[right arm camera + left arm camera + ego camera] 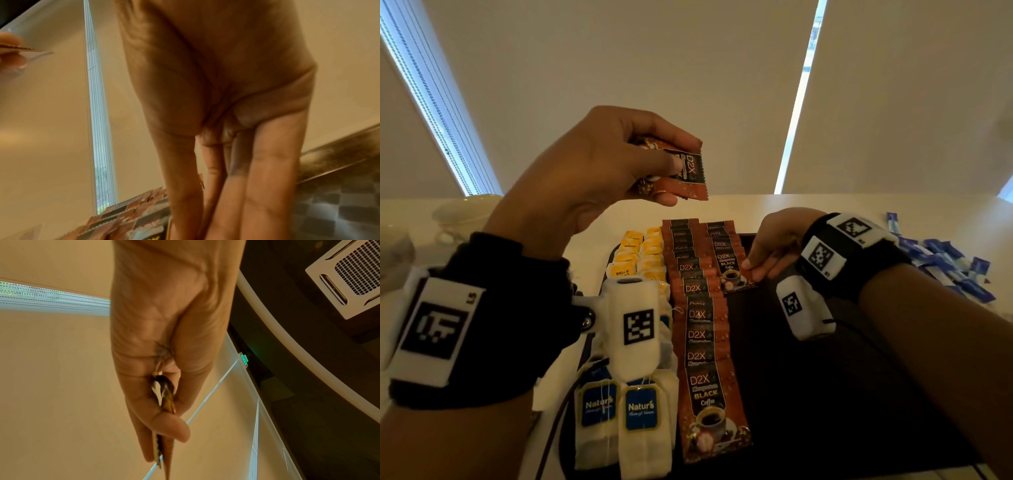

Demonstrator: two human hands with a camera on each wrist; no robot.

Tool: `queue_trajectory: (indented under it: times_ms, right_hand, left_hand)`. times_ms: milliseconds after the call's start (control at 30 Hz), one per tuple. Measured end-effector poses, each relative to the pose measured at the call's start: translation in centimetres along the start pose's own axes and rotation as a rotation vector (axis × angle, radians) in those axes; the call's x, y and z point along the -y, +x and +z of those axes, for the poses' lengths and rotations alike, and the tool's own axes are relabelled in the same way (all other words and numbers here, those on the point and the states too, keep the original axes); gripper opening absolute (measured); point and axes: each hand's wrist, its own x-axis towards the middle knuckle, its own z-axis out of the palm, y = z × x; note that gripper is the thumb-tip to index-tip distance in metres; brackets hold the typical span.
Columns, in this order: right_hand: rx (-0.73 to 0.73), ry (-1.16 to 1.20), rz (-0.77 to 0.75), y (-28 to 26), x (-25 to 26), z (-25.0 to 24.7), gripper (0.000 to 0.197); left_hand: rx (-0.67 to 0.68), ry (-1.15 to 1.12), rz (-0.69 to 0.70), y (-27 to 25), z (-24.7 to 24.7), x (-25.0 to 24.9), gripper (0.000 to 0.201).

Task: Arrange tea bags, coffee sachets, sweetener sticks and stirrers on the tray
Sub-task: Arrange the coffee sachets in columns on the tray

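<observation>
My left hand (677,166) is raised above the tray and grips a small stack of brown D2X coffee sachets (688,178); the left wrist view shows the stack edge-on (167,404) between thumb and fingers. My right hand (755,269) is low over the dark tray (825,377) and pinches the right edge of a coffee sachet (731,270) that lies at the near end of a short second row. In the right wrist view its fingers (267,186) point down onto the sachets (131,211). A long overlapping row of coffee sachets (703,329) runs down the tray.
Yellow tea bags (635,255) and blue-labelled tea bags (619,411) fill the tray's left side. Blue sweetener sticks (945,263) lie loose on the white table at right. White cups (465,214) stand at the far left. The tray's right half is bare.
</observation>
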Motion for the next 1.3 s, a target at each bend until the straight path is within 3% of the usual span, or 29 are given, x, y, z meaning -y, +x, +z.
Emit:
queue_trajectory:
  times_ms: [133, 233, 367, 467, 567, 733, 800, 933, 1000, 1133, 1300]
  right_hand:
    - [-0.046, -0.061, -0.031, -0.9, 0.2, 0.0, 0.015]
    - [-0.162, -0.116, -0.121, -2.8, 0.7, -0.6, 0.029]
    - [-0.342, 0.053, -0.475, -7.8, 2.1, -1.4, 0.028]
    - [-0.38, 0.164, -0.754, -11.6, 2.7, -0.8, 0.021]
    - [-0.433, 0.084, -0.887, -12.5, 2.6, 0.4, 0.022]
    - [-0.517, 0.166, -0.915, -11.3, 2.1, 1.7, 0.023]
    - [-0.469, 0.249, -0.864, -11.0, 1.9, 1.4, 0.029]
    - [-0.24, 0.34, -0.722, -10.9, 1.4, 0.9, 0.04]
    - [-0.224, 0.415, -0.713, -10.8, 1.3, 0.8, 0.037]
    - [-0.373, 0.497, -0.741, -10.8, 1.1, 0.1, 0.025]
    - [-0.286, 0.414, -0.818, -11.6, 0.9, 0.2, 0.016]
  left_hand:
    - [0.011, 0.012, 0.0, 0.1, -0.1, 0.1, 0.022]
    - [0.051, -0.002, -0.005, 0.1, -0.1, 0.1, 0.022]
    - [0.144, -0.046, -0.044, 0.1, -0.1, 0.2, 0.031]
    - [0.191, -0.043, -0.026, 0.1, 0.0, 0.3, 0.044]
    - [0.201, -0.05, -0.03, 0.2, -0.3, 0.5, 0.055]
    - [0.207, -0.046, -0.041, 0.3, -0.1, 0.9, 0.059]
    - [0.182, -0.05, -0.03, 0.5, 0.2, 1.0, 0.059]
    - [0.087, -0.083, 0.016, 0.7, 0.4, 1.2, 0.056]
    - [0.073, -0.077, 0.017, 0.8, 0.4, 1.3, 0.055]
    - [0.112, -0.003, 0.005, 0.5, 0.3, 1.2, 0.044]
    - [0.16, 0.129, 0.042, 0.4, 0.2, 1.2, 0.019]
